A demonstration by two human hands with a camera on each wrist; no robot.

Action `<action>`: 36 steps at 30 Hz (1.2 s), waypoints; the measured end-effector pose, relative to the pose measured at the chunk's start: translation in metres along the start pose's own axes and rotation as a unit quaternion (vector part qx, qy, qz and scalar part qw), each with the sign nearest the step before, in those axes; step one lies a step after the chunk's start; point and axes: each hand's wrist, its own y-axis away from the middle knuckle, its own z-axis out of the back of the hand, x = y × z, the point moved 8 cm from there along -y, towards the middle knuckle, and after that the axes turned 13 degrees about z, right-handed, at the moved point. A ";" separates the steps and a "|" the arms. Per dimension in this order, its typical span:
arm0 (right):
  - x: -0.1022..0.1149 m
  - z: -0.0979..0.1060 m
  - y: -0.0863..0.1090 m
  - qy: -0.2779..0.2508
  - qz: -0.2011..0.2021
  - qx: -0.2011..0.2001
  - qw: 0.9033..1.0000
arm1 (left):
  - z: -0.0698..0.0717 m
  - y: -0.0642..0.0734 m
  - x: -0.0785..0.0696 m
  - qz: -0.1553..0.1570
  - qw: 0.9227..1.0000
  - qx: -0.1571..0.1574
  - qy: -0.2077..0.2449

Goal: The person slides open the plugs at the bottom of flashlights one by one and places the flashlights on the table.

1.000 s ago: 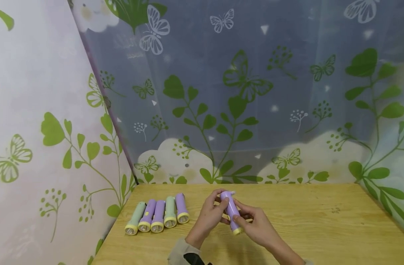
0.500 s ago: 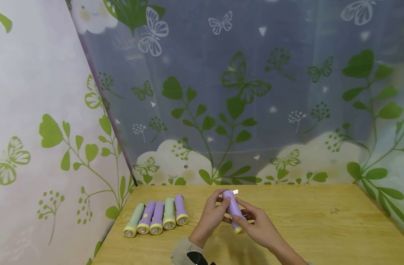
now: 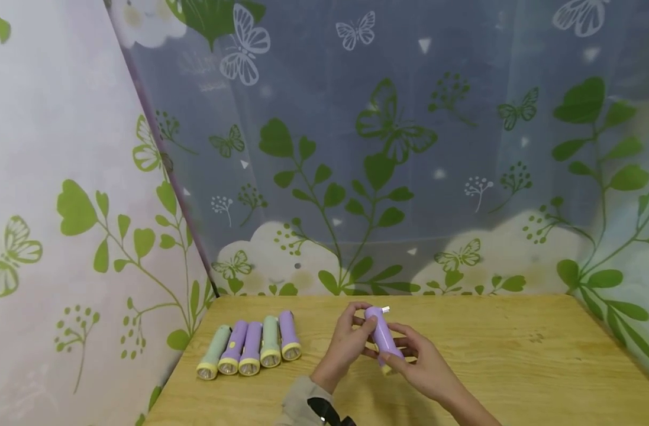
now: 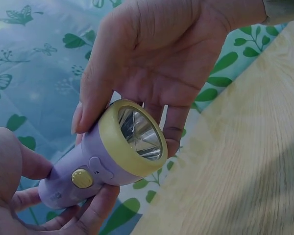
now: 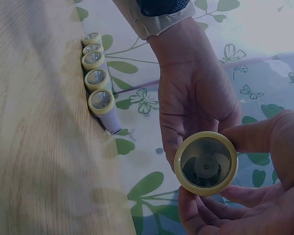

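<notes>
Both hands hold one purple flashlight (image 3: 385,337) above the table, its yellow-rimmed head pointing down toward the person. My left hand (image 3: 348,343) grips the tail half, thumb on the body. Around the head end curl the fingers and thumb of my right hand (image 3: 420,364). A small pale pronged piece (image 3: 386,309) sticks out sideways from the tail. In the left wrist view the flashlight's yellow button (image 4: 82,178) shows on its side, below the shiny reflector (image 4: 139,134). The lens (image 5: 206,164) looks unlit in the right wrist view.
A row of several flashlights, purple and green with yellow rims, lies at the table's left, including a green one (image 3: 215,352) and a purple one (image 3: 289,334). The wooden table (image 3: 516,355) meets a printed curtain (image 3: 313,177) behind and another at left.
Both hands and the flashlight have shifted slightly right. The pronged piece at the tail looks whiter than a second ago. The row of flashlights stays in place on the table.
</notes>
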 end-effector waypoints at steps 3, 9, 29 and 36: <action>-0.005 0.002 0.003 -0.006 -0.015 -0.006 1.000 | -0.003 -0.003 0.003 0.003 1.000 0.002 -0.004; -0.017 0.006 0.010 -0.030 -0.047 -0.025 0.998 | -0.013 -0.010 0.011 0.009 1.000 0.022 -0.010; -0.052 0.017 0.031 0.001 -0.083 -0.023 0.996 | -0.041 -0.026 0.048 0.051 0.996 0.019 -0.063; -0.063 0.018 0.036 0.009 -0.079 -0.001 0.997 | -0.046 -0.031 0.062 0.061 0.994 0.015 -0.085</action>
